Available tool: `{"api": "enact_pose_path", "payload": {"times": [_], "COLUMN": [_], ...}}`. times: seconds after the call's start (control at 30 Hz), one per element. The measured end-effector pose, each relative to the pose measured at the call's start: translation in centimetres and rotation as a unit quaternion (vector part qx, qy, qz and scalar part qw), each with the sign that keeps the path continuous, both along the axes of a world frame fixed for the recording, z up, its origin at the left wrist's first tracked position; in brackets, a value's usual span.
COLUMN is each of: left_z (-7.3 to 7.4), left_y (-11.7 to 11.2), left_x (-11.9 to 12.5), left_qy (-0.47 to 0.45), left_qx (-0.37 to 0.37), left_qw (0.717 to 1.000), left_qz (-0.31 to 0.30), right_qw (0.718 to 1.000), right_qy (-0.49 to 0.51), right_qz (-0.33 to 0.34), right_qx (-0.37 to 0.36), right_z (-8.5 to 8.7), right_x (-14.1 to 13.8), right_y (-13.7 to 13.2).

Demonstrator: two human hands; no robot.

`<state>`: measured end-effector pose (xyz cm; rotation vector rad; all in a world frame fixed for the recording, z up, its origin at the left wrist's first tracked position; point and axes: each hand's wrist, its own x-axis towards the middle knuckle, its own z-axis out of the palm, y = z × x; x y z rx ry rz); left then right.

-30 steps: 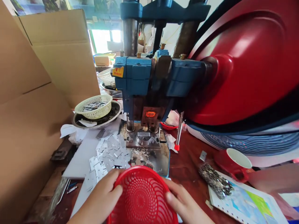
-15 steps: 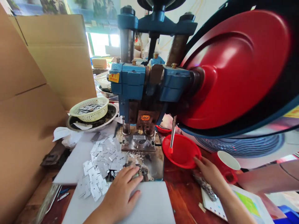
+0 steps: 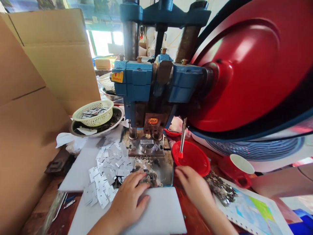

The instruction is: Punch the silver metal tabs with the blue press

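My left hand (image 3: 132, 197) lies palm down at the front edge of the press's base plate, fingers stretched and a little apart. Its fingertips touch or hover over small flat metal pieces (image 3: 153, 178) there. My right hand (image 3: 193, 184) is in the air just left of and in front of the red plastic bowl (image 3: 192, 160), slightly blurred, its fingers loosely extended with nothing visible in them. A die block (image 3: 146, 147) sits under the ram of the blue press (image 3: 138, 81). Tiny metal bits (image 3: 144, 160) are scattered before the die.
Thin silver plates (image 3: 112, 166) are spread on the white foam sheet (image 3: 156, 212). A pale basket (image 3: 95, 114) of plates stands in a metal basin at left. Metal pieces (image 3: 221, 189) are heaped by a notebook (image 3: 254, 205), near a red mug (image 3: 238, 169). The red flywheel (image 3: 244, 71) overhangs the right.
My right hand has left the rim of the red bowl and moved left toward the press base, uncovering more of the heaped metal pieces. My left hand stays in place. The view has shifted slightly.
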<state>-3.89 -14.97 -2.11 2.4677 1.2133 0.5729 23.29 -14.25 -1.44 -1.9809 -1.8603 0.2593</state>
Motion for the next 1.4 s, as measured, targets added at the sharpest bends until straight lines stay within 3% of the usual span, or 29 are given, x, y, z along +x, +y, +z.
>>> {"api": "enact_pose_path", "payload": {"times": [0.07,0.17,0.4,0.53,0.7,0.8,1.03,1.17,1.4], "left_z": [0.0,-0.2,-0.4,-0.2,1.1,2.0,3.9,4.6,4.2], "left_y": [0.0,-0.1,-0.2,-0.1,1.0,2.4,8.8,12.6,14.8], "left_x": [0.0,-0.1,-0.2,-0.2,0.7,1.4,1.9,2.2,3.0], "left_qy": [-0.002,-0.009,-0.045,-0.094,-0.151,-0.153,-0.209,-0.183,-0.149], "left_qx": [0.002,0.009,0.025,0.027,-0.026,-0.053,-0.059,-0.074,-0.079], "left_qw": [1.000,1.000,0.999,0.995,0.988,0.986,0.965,0.963,0.965], "left_qz": [0.003,0.008,0.012,0.037,0.032,0.024,0.150,0.183,0.200], "right_qw": [0.997,0.993,0.994,0.993,0.976,0.970,0.964,0.966,0.967], "right_qy": [-0.030,-0.086,-0.068,-0.017,0.045,0.090,0.132,0.114,0.077], "right_qz": [0.062,0.050,0.052,0.076,0.188,0.208,0.165,0.140,0.159], "right_qx": [0.033,0.067,0.071,0.094,0.097,0.085,0.163,0.186,0.182], "right_z": [-0.9,-1.9,-2.7,-2.1,0.1,1.1,1.8,1.7,1.0], "right_x": [-3.4,-6.0,-5.9,-6.1,-7.3,-8.0,-7.8,-7.4,-7.1], "right_y": [0.9,2.0,2.5,1.5,-0.4,-0.1,5.3,8.3,10.6]}}
